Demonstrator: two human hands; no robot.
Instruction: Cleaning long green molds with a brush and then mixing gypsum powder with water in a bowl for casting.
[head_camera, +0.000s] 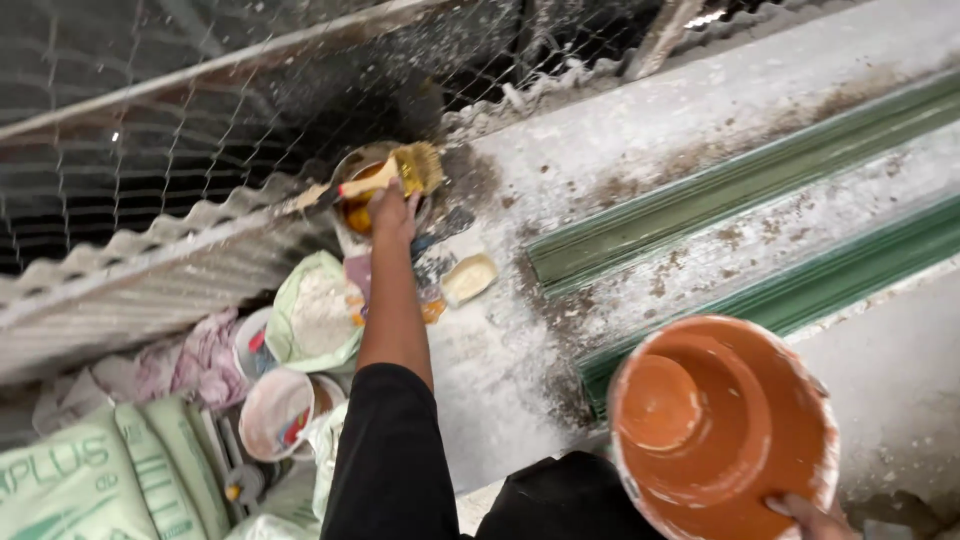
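My left hand (393, 212) reaches forward on a black-sleeved arm and grips a paintbrush (415, 168) with a pale handle and yellowish bristles. The brush lies across the rim of a small metal can (352, 190) holding orange paint. At the bottom right, my right hand (812, 517) holds the edge of a round bucket (720, 430). The bucket is coated in orange paint inside, has a white-smeared rim, and tilts toward me. Only the fingers of that hand show.
A dusty concrete ledge (600, 150) with two green-painted grooves (720, 190) runs to the right. Wire mesh (200, 120) and corrugated sheet (150, 280) stand to the left. Below lie a bag of white powder (318, 312), small white tubs (275, 412), pale green sacks (90, 480) and a pale lump (469, 278).
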